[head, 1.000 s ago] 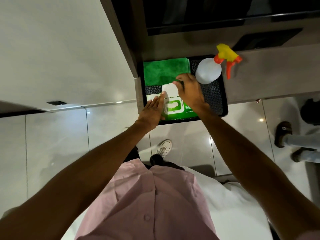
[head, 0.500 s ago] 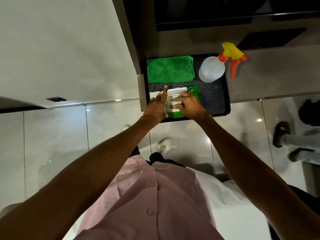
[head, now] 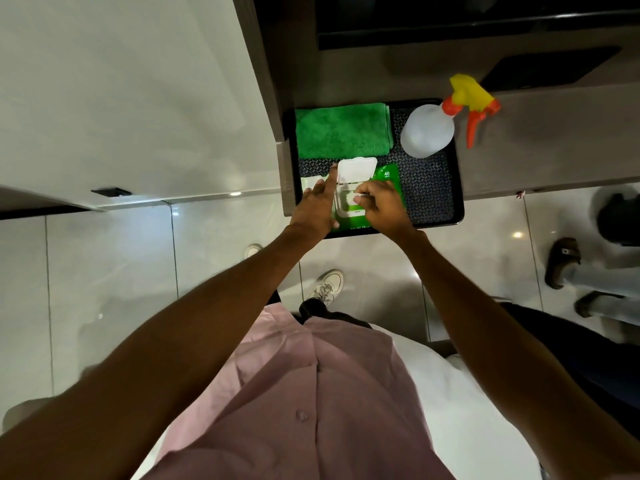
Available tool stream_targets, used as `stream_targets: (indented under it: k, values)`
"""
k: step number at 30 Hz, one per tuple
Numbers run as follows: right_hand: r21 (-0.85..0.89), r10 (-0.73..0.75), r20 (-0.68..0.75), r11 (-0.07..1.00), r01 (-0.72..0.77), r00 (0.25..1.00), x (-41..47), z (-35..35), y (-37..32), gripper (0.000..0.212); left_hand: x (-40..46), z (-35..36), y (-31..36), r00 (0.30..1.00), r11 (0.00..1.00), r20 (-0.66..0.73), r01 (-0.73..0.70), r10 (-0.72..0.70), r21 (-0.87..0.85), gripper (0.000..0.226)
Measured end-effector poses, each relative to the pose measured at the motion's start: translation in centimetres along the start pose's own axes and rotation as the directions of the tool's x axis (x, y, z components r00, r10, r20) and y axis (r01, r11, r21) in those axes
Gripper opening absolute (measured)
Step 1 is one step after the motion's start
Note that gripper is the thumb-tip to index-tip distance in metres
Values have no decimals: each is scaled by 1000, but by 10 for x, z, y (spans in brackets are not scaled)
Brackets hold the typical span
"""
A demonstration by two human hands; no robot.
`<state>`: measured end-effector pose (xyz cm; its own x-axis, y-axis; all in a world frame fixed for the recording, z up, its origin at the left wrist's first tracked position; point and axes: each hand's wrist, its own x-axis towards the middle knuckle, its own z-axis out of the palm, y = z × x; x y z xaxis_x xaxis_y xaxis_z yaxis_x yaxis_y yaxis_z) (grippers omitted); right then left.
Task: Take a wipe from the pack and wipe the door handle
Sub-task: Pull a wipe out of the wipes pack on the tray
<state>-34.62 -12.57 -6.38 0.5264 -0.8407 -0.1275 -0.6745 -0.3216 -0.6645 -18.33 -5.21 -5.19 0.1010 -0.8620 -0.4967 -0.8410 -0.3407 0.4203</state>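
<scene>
Wipe pack (head: 384,178): green, near edge of your black tray (head: 436,188); long axis runs 9 to 3 o'clock, white flip lid (head: 356,169) standing open toward 12.
Right hand (head: 382,209): curled over the opening, fingertips pinching white wipe material.
Left hand (head: 317,207): flat on the pack's 9 o'clock end, forefinger extended toward 12, holding nothing.
Writing: "40" readable; other print too blurred.
Surroundings: folded green cloth (head: 343,131) at 12 o'clock, spray bottle (head: 427,131) at 1 o'clock.

The wipe pack (head: 387,174) reads "40"
</scene>
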Motion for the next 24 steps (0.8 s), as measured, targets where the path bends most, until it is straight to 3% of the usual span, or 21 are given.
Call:
stream_targets:
  k: [5,8,11,13,17,21,24]
  values:
    - [105,7,-30,994,-4,1000,-3,-1,3,12,-2,-2,0,1000,1000,-1,-6,6,16,129]
    - [-42,-101,125,993,107,987,10,-10,7,23,-3,-3,-1,1000,1000,1,-2,2,11,128]
    - [-197,-202,220,949,247,954,18,-10,5,13,-4,-3,-1,1000,1000,-10,-13,13,8,125]
    - [-222,-242,233,930,293,942,21,-10,2,9,-4,-3,-1,1000,1000,-15,-24,24,14,123]
    - [-234,-174,147,950,205,974,21,-9,0,17,-5,-3,0,1000,1000,-12,-23,23,4,123]
    - [4,-34,-121,999,35,992,9,-9,0,15,-4,-3,-1,1000,999,-15,-18,18,-35,122]
    - [347,176,-221,933,-92,959,-6,-16,5,12,-5,-3,-1,999,993,-36,-35,31,-110,117]
